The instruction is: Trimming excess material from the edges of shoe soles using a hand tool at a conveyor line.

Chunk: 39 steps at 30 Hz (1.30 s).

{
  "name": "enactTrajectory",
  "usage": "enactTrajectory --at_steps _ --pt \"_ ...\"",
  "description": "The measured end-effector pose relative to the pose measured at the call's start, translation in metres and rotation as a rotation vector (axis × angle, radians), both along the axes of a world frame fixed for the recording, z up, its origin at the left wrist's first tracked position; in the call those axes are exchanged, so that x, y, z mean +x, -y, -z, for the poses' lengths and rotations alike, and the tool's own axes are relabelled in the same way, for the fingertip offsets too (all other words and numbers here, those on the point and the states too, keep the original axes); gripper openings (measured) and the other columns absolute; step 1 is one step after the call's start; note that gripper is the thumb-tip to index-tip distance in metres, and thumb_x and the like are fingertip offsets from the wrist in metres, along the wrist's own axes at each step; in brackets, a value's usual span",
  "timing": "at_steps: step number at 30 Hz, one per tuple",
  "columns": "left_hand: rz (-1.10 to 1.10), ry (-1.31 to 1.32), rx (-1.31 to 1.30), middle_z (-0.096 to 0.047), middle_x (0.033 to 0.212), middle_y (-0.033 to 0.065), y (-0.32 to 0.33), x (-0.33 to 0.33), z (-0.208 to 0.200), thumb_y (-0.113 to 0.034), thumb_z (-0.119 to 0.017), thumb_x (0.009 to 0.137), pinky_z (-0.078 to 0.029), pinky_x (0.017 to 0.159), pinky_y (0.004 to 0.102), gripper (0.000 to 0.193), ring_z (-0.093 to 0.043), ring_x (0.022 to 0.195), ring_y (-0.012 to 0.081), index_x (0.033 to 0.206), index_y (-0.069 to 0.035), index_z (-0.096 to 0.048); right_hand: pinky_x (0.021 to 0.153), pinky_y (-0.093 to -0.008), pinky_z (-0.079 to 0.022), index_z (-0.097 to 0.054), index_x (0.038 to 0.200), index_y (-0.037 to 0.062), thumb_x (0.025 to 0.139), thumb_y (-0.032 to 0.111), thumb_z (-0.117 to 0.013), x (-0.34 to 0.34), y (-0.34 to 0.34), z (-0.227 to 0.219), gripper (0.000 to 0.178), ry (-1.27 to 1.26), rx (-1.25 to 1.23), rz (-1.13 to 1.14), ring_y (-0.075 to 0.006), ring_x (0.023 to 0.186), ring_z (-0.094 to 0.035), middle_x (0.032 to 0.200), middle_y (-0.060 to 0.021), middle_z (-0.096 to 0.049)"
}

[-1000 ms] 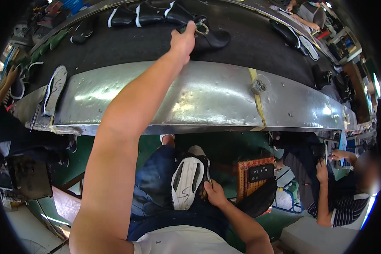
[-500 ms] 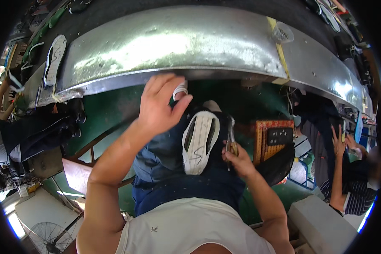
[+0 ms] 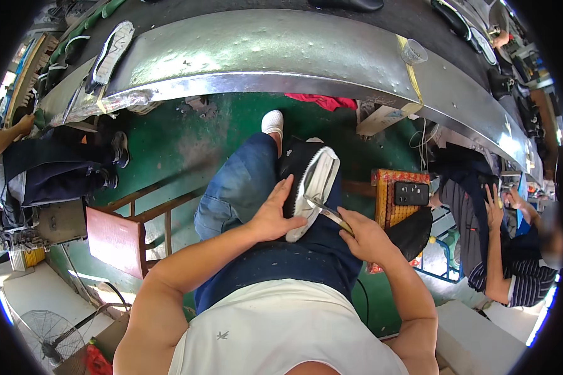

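Note:
A shoe (image 3: 319,172), black-sided with a pale underside turned up, lies tilted across my lap. My left hand (image 3: 274,212) holds its left side, fingers along the edge and thumb over the underside near the end closest to me. In my right hand (image 3: 368,236) is a hand tool (image 3: 335,216) with a metal head and a pale handle. The tool's tip touches the underside near my left thumb. Whether the tool is a knife or pincers I cannot tell.
A metal-topped bench (image 3: 256,56) curves ahead, carrying another shoe part (image 3: 112,53) and a clear cup (image 3: 414,51). A wooden stool (image 3: 116,240) stands left. At right, a phone (image 3: 412,193) lies on a beaded seat (image 3: 388,209). People work on both sides.
My left hand has come down from near the bench onto the shoe. The shoe has tilted to the right, and the tool in my right hand has moved onto its underside.

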State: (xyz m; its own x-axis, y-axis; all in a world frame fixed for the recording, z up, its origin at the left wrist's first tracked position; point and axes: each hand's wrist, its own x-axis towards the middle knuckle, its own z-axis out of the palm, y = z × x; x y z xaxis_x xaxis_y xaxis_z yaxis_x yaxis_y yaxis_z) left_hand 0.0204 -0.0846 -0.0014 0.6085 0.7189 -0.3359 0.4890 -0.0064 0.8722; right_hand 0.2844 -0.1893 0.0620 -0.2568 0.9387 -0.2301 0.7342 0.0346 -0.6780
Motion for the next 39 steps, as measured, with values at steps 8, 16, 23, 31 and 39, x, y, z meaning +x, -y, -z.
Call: enactTrajectory --at_steps 8,16,23,31,39 --pt "-0.073 0.047 -0.008 -0.022 0.163 0.0322 0.022 0.0 0.023 -0.023 -0.081 0.082 -0.023 0.124 0.0358 0.114 -0.026 0.153 0.0394 0.16 0.009 -0.004 0.105 -0.0446 -0.048 -0.046 0.144 -0.0057 0.09 0.007 -0.067 -0.003 -0.004 -0.002 0.059 0.2 0.103 -0.084 -0.0405 0.126 -0.055 0.134 -0.0243 -0.055" --pt "-0.037 0.007 -0.019 -0.024 0.161 0.0314 0.02 -0.004 0.014 -0.024 -0.082 0.081 -0.024 0.124 0.0371 0.114 -0.028 0.152 0.0381 0.159 0.01 -0.005 0.093 -0.0441 -0.054 -0.054 0.137 -0.0023 0.088 0.01 -0.068 -0.007 -0.022 -0.008 0.053 0.424 0.248 -0.247 -0.0385 0.11 -0.061 0.118 -0.0203 -0.062" --pt "-0.028 0.101 -0.063 -0.031 0.156 0.0352 0.018 -0.014 0.03 -0.026 -0.085 0.078 -0.031 0.121 0.0361 0.12 -0.037 0.147 0.0404 0.157 0.012 -0.003 0.092 -0.0471 -0.052 -0.058 0.127 -0.004 0.09 0.013 -0.067 -0.024 -0.027 -0.002 0.041 -0.043 -0.187 -0.277 -0.0431 0.103 -0.064 0.108 -0.0236 -0.067" --pt "0.008 -0.052 -0.094 -0.017 0.16 0.0395 0.022 -0.004 0.008 -0.028 -0.079 0.085 -0.028 0.123 0.0375 0.117 -0.03 0.15 0.0446 0.155 0.016 0.005 0.102 -0.0457 -0.05 -0.051 0.137 -0.0088 0.089 0.008 -0.063 -0.023 -0.044 -0.028 0.052 0.235 -0.092 -0.208 -0.0431 0.118 -0.061 0.129 -0.0317 -0.059" --pt "0.011 -0.049 0.059 -0.024 0.159 0.0381 0.03 -0.002 0.021 -0.023 -0.075 0.088 -0.026 0.124 0.0373 0.114 -0.026 0.152 0.0406 0.156 0.013 0.009 0.086 -0.0505 -0.054 -0.069 0.096 -0.0072 0.094 0.022 -0.063 -0.056 -0.139 -0.092 0.03 0.643 -0.676 -0.536 -0.0431 0.098 -0.069 0.096 -0.0286 -0.071"
